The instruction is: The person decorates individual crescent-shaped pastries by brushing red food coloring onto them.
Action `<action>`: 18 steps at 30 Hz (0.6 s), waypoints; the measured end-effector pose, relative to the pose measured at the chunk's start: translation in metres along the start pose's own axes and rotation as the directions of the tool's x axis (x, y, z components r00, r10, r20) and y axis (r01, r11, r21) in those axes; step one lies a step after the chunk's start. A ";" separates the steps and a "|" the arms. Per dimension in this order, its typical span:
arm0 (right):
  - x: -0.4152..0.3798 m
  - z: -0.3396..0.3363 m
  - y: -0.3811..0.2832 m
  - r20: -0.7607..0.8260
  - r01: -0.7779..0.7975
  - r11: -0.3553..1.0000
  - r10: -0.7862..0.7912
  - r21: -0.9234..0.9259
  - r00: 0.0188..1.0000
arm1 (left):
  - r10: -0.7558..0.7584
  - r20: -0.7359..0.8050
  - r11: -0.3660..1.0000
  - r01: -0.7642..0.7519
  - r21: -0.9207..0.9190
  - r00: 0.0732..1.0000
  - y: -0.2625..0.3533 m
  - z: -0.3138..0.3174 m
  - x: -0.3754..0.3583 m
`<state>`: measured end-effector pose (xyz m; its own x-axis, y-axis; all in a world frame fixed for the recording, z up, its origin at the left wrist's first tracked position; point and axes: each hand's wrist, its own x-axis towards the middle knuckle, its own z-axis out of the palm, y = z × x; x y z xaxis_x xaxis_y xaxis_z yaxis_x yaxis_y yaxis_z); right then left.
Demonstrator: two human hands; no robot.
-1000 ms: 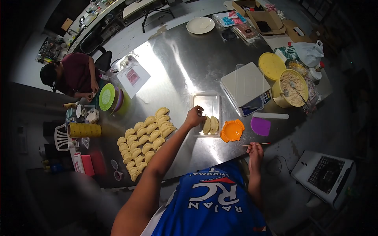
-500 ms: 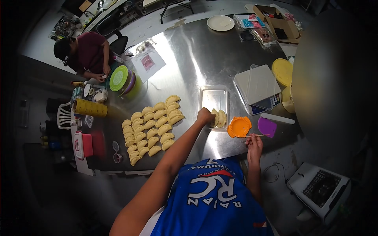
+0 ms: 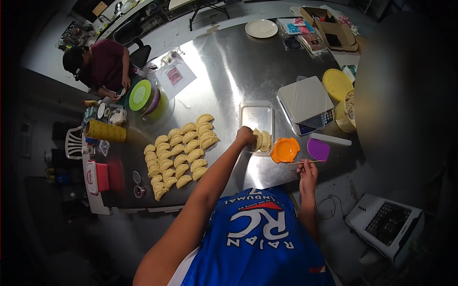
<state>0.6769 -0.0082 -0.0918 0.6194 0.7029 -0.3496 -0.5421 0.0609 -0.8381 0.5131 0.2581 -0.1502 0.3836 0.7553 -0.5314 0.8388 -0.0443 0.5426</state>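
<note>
My left hand (image 3: pixel 245 137) reaches into the near left part of a clear plastic container (image 3: pixel 256 104), its fingers closed at a pale, half-moon empanada. Two more uncooked empanadas (image 3: pixel 262 140) lie side by side in the container, right beside my fingers. My right hand (image 3: pixel 308 172) pinches a thin wooden stick (image 3: pixel 298 162), held level just past the table's near edge. Close to the stick are an orange dough press (image 3: pixel 285 150), lying opened, and a purple scraper (image 3: pixel 318 149). Rows of crimped empanadas (image 3: pixel 179 148) cover the steel table left of my left arm.
A scale (image 3: pixel 307 102) with a clear lid on it stands right of the container, near a yellow tub (image 3: pixel 344 117). A white plate (image 3: pixel 261 28) sits at the far side. Across the table, a person (image 3: pixel 102 66) works beside a green-lidded container (image 3: pixel 140 95).
The view has shifted slightly, so the table things appear a little further left. My left hand stays at the empanadas in the container, and my right hand keeps the stick.
</note>
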 end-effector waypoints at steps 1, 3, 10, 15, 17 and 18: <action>0.000 0.000 0.000 -0.008 0.004 1.000 -0.004 0.005 1.000 | 0.002 0.001 1.000 -0.002 0.000 1.000 0.000 0.000 0.002; -0.002 0.000 -0.001 -0.017 0.000 1.000 0.000 0.002 1.000 | -0.112 0.042 0.993 0.111 0.026 0.993 0.001 -0.001 0.003; -0.001 0.001 -0.001 -0.020 0.002 1.000 -0.002 -0.008 1.000 | 0.000 -0.070 0.962 0.019 0.274 0.998 -0.008 0.006 0.016; -0.002 0.000 -0.002 -0.018 -0.002 1.000 0.002 -0.005 1.000 | 0.020 -0.097 0.974 0.003 0.227 0.995 -0.011 0.005 0.017; -0.002 -0.002 0.000 -0.017 0.000 1.000 0.000 -0.003 1.000 | -0.046 -0.057 0.987 0.054 0.154 0.997 -0.006 0.001 0.015; -0.001 -0.003 0.001 -0.009 -0.007 1.000 0.007 -0.008 1.000 | -0.107 -0.012 0.991 0.108 0.082 0.994 -0.003 -0.001 0.012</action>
<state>0.6777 -0.0111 -0.0941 0.6204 0.6972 -0.3592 -0.5422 0.0505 -0.8387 0.5148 0.2684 -0.1577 0.2868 0.7632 -0.5790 0.9042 -0.0161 0.4267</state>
